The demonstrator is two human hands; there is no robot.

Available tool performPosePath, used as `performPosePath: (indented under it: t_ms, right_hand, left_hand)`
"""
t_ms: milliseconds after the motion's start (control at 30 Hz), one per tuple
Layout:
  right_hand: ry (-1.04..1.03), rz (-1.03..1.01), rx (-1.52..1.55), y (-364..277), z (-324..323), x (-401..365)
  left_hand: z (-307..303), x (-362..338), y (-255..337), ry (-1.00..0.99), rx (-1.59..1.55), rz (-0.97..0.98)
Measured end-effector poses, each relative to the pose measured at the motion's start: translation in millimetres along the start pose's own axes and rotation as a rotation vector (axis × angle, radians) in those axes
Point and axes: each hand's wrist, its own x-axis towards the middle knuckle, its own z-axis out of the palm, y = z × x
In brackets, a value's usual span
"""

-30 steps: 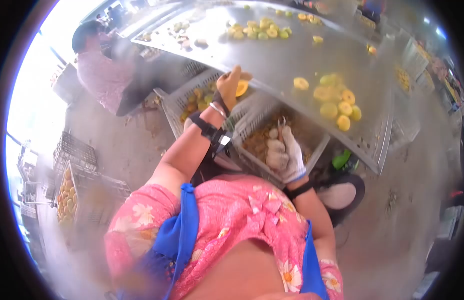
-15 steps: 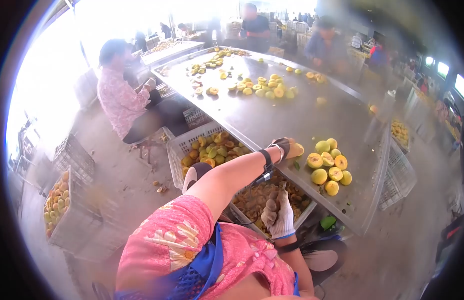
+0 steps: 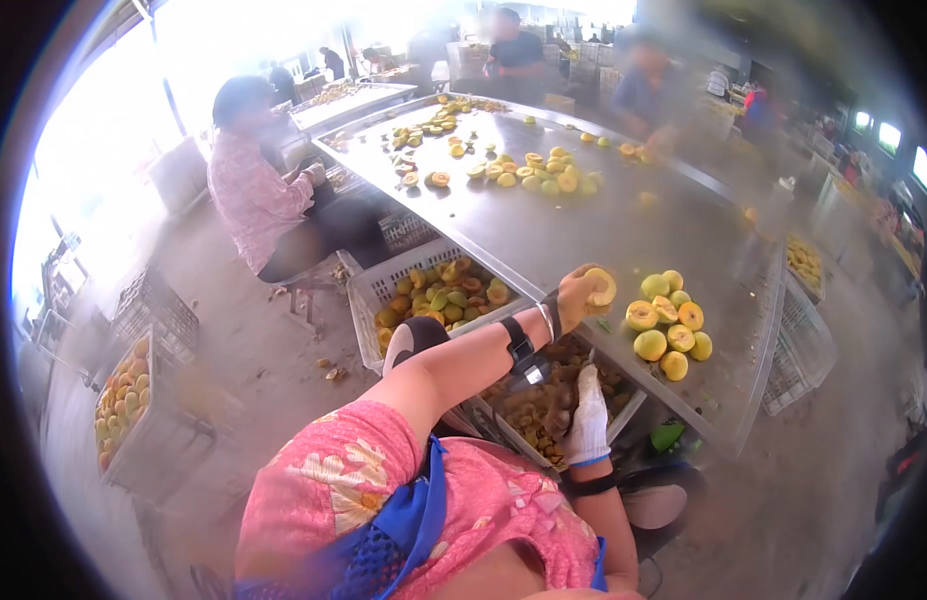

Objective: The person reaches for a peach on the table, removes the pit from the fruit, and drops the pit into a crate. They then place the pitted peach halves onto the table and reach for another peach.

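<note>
My left hand (image 3: 578, 297) is closed around a yellow peach half (image 3: 603, 287), above the near edge of the metal table (image 3: 544, 235). On the table just right of it sits a cluster of green-yellow peaches (image 3: 652, 346), some with a cut face showing. My right hand (image 3: 586, 420) wears a white glove with brown-stained fingers, curled in below the table edge. What it grips, if anything, I cannot make out. Under it is a crate (image 3: 624, 415) of brownish peach pieces.
A white crate (image 3: 362, 318) of peach halves stands left of my left arm. More peach halves (image 3: 550, 178) lie farther up the table. A seated person (image 3: 259, 190) works on the left, others behind the table. Another fruit crate (image 3: 169, 420) is on the floor.
My left hand has turned, so the peach half shows more clearly above the table edge. My right hand has risen slightly toward the table. The whole view has shifted a little.
</note>
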Motion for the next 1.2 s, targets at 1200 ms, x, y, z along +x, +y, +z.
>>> performPosePath:
  t_ms: [1200]
  right_hand:
    - [0.018, -0.578, -1.024, 2.1, 19.0, 12.3]
  left_hand:
    - [-5.6, -118.7, -0.9, 0.005, -0.089, 0.18]
